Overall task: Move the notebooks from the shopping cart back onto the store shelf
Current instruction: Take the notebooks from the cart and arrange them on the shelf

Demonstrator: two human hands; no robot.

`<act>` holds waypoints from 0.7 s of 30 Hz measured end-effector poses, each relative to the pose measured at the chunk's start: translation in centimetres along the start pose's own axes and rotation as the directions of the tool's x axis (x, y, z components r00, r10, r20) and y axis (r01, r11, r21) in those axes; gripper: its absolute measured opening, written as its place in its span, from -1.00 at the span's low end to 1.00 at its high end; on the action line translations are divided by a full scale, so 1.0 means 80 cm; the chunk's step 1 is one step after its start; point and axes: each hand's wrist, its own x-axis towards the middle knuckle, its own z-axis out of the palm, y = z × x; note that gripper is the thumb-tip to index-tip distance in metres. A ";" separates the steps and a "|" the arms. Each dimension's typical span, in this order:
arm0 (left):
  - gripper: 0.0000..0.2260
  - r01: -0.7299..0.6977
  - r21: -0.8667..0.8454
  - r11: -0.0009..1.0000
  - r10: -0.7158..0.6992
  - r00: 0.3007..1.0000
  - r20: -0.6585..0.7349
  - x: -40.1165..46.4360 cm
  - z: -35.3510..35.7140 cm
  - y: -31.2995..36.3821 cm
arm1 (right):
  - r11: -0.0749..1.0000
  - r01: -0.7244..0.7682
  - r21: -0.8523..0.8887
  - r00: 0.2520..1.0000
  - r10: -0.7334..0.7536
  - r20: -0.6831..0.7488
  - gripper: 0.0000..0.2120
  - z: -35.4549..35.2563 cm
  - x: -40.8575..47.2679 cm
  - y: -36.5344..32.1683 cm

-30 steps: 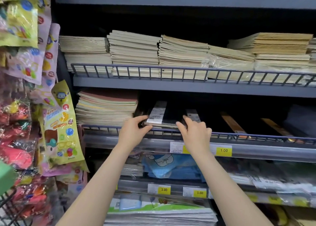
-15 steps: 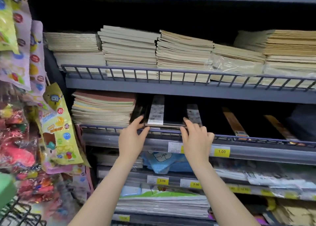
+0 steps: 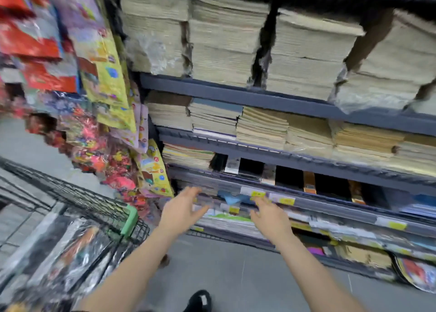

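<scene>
Though blurred, grey floor (image 3: 212,264) seemingly underlies stocked shelf (image 3: 271,100).

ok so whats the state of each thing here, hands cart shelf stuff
left hand: open, holds nothing, off the shelf
right hand: open, holds nothing
shopping cart: wrapped items inside
black notebooks: lying flat on the shelf
tan notebook stacks: piled on upper shelves

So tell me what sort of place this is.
Most likely a shop's stationery aisle: notebook stacks fill the shelves, yellow price tags line the shelf edges, and a shopping cart stands at the left.
</scene>
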 end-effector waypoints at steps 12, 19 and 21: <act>-0.37 0.243 0.093 0.966 -0.241 0.970 -0.038 -0.247 -0.140 -0.083 | 0.983 0.150 0.108 0.915 -0.179 0.361 -0.58 -0.024 -0.139 -0.147; -0.51 0.355 -0.014 0.935 -0.355 0.932 -0.073 -0.355 -0.173 -0.178 | 0.973 0.192 0.125 0.917 -0.223 0.331 -0.65 0.023 -0.197 -0.260; -0.53 0.358 -0.068 0.931 -0.363 0.928 -0.090 -0.391 -0.191 -0.225 | 0.968 0.182 0.171 0.926 -0.227 0.302 -0.65 0.042 -0.217 -0.299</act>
